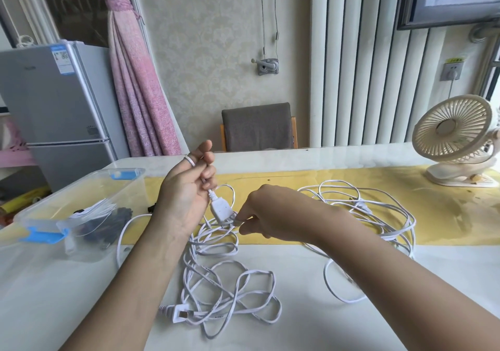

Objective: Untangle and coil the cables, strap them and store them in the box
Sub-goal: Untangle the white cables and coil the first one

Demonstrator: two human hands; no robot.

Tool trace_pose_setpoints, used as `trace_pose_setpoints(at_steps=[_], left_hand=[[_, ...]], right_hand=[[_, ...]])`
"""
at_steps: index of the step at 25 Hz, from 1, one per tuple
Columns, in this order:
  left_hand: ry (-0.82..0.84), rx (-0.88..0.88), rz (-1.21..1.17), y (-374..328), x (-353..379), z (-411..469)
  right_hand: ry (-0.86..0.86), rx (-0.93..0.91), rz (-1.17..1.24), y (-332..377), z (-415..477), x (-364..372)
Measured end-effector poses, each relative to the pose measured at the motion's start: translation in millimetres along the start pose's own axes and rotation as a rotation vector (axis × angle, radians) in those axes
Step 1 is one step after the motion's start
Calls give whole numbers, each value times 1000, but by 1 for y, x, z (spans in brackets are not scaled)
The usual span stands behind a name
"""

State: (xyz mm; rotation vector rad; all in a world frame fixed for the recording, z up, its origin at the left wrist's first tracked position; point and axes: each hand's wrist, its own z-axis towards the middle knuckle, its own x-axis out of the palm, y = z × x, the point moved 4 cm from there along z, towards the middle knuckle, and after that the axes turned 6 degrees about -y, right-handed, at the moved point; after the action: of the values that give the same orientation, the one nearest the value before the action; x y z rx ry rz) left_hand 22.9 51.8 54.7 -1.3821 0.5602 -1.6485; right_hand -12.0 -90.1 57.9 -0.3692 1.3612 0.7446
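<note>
A tangled white cable [227, 283] lies on the table in front of me, its flat plug [181, 316] at the near left. My left hand [186, 188] is raised above it and holds the cable just above a white connector block [220, 210] that hangs below the fingers. My right hand [270, 212] pinches a small cable end right under that block. A second white cable [378, 215] lies in loose loops at the right, partly behind my right forearm. The clear plastic box [81, 201] with blue clips stands at the left and holds dark straps and a bag.
A cream desk fan [457, 139] stands at the table's far right on the yellow runner [446, 210]. A grey chair back [257, 126] rises behind the far edge. A small fridge [54, 101] and a pink curtain are beyond the table's left.
</note>
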Motion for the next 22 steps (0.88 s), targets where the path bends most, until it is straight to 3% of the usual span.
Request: trace_pose_setpoints(at_steps=[3, 5, 9, 12, 14, 16, 22], left_hand=[[-50, 136, 332, -3, 1, -5], [-35, 45, 423, -4, 1, -5], [-30, -16, 324, -10, -7, -2], [43, -137, 51, -11, 1, -6], [81, -210, -122, -10, 5, -7], [73, -226, -131, -7, 7, -8], [217, -1, 700, 20, 21, -30]], right_hand=[[-25, -50, -58, 8, 0, 0], [-28, -39, -91, 10, 0, 3], [-14, -28, -13, 13, -4, -5], [-4, -65, 114, 17, -6, -15], [32, -74, 86, 19, -9, -15], [59, -71, 43, 21, -11, -12], [29, -121, 92, 25, -11, -18]])
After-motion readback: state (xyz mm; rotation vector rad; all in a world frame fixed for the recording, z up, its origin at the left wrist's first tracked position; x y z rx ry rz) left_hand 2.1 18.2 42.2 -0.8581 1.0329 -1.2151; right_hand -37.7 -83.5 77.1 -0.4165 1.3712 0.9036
